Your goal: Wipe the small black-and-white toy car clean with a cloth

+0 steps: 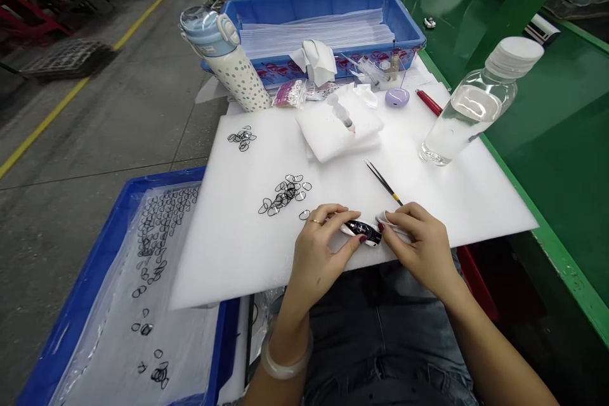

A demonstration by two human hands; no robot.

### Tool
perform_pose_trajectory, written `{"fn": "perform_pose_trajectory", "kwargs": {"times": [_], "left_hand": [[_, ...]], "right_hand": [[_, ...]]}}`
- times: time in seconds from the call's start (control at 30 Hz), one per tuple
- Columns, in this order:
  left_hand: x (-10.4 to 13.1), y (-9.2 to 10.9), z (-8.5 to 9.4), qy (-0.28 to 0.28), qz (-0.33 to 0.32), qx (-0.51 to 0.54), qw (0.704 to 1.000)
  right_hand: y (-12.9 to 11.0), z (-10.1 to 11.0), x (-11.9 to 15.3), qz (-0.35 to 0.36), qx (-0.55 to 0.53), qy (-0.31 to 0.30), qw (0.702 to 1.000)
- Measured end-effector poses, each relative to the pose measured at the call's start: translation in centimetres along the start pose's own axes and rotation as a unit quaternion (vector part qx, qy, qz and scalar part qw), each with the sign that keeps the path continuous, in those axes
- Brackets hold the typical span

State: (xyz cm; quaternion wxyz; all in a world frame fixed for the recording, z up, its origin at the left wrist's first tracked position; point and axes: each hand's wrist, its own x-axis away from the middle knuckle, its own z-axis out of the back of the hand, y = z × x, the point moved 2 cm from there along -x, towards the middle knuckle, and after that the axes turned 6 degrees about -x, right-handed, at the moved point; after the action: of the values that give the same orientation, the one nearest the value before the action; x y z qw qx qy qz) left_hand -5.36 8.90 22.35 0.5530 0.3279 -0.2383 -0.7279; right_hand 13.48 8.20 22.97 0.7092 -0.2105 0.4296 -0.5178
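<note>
My left hand (323, 247) pinches a small glossy black-and-white piece (362, 232), shaped like a toy car body, between thumb and fingers. Close beside it, my right hand (419, 242) is closed on a folded white cloth (383, 218), which reaches the piece's right end. Tweezers (380, 181) point away from under my right fingers; whether that hand also grips them I cannot tell. Both hands are over the near edge of a white foam sheet (228, 247). Several thin black rings (285, 194) are spread left of my left hand, with a smaller group (242, 137) farther back.
A clear bottle (464, 114) stands at right, a dotted tumbler (233, 66) at back left. Foam pads (340, 130) bear a syringe (343, 115). Behind are a purple object (397, 98), a red pen-like tool (428, 102) and a blue bin (404, 19). Another blue tray (102, 266) holds rings.
</note>
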Motion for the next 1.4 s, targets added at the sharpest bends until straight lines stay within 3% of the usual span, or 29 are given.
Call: {"fn": "perform_pose_trajectory", "kwargs": {"times": [0.13, 0.5, 0.97, 1.13, 1.4], "left_hand": [[0.0, 0.0, -0.1, 0.001, -0.001, 0.001, 1.000], [0.0, 0.2, -0.1, 0.011, 0.000, -0.009, 1.000], [0.1, -0.7, 0.4, -0.011, 0.014, 0.046, 0.999], [0.1, -0.4, 0.3, -0.009, 0.015, 0.039, 0.999], [0.1, -0.1, 0.3, -0.006, 0.014, 0.029, 0.999]], "right_hand": [[-0.1, -0.4, -0.3, -0.019, 0.037, -0.024, 0.999], [-0.4, -1.1, 0.4, 0.042, 0.120, -0.007, 0.992], [0.3, -0.2, 1.5, 0.088, -0.007, 0.041, 0.995], [0.3, -0.4, 2.2, 0.166, 0.013, 0.036, 0.985], [0.3, -0.6, 2.4, 0.164, 0.022, 0.037, 0.985]]}}
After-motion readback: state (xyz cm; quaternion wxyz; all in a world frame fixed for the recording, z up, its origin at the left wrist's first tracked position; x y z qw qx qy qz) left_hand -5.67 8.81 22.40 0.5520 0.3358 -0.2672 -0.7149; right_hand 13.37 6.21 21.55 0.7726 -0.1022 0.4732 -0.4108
